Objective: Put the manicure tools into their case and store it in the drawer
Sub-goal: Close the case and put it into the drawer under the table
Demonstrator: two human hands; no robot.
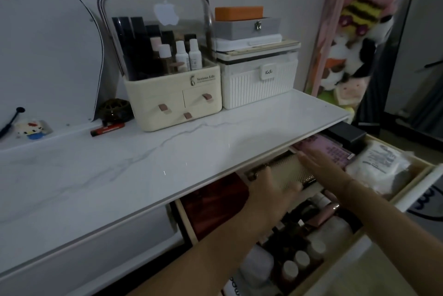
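Observation:
The manicure case (291, 171), beige with a woven texture and a dark edge, lies inside the open drawer (419, 168) just under the white marble tabletop (143, 164). My left hand (266, 190) rests on the case's near left end, fingers over it. My right hand (323, 166) lies flat with straight fingers along the case's right side, fingertips pointing toward the tabletop's edge. No loose manicure tools are in view.
The drawer also holds a purple packet (328, 149), a black box (345, 136), a white plastic bag (381, 164), a red item (213, 202) and several bottles (302, 259). On the tabletop stand a cream cosmetics organizer (172, 89) and a white ribbed box (259, 84).

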